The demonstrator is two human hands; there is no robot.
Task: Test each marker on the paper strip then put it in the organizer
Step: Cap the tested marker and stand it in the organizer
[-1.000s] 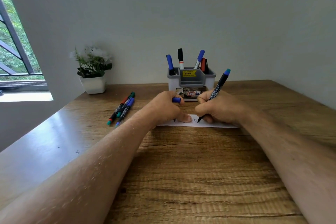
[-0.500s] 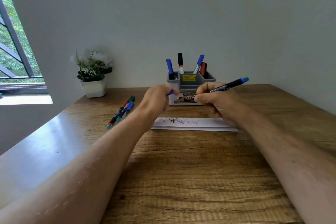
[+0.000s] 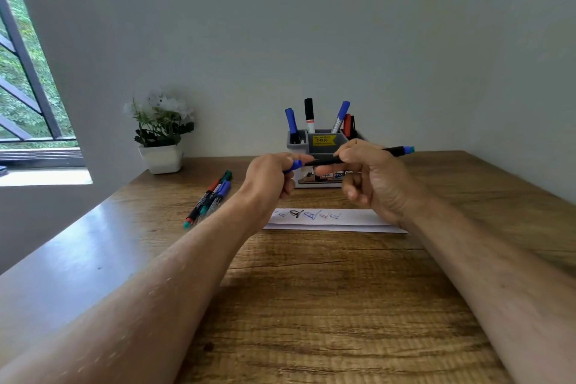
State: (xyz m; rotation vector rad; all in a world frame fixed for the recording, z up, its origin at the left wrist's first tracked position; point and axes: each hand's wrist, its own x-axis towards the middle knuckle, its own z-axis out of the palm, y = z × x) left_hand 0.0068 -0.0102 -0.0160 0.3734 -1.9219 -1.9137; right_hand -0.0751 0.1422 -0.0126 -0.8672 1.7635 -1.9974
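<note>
Holding the black blue-ended marker [image 3: 358, 156] level before the grey plastic organizer [image 3: 324, 146], the right hand [image 3: 371, 178] gripped it while the left hand [image 3: 271, 174] pinched its blue cap [image 3: 294, 165], apparently for recapping.

**Wood, plastic and paper on the desk**

The desk [image 3: 327, 305] is showing brown wood grain, rough-looking in front and shining glossy at its left edge. The strip [image 3: 352, 217] is lying as matt white paper. The organizer [image 3: 324, 151] is looking like smooth grey plastic with a glossy yellow sticker. The marker [image 3: 396, 151] is showing a smooth black plastic barrel. The pot [image 3: 162, 159] is gleaming white and smooth.
</note>
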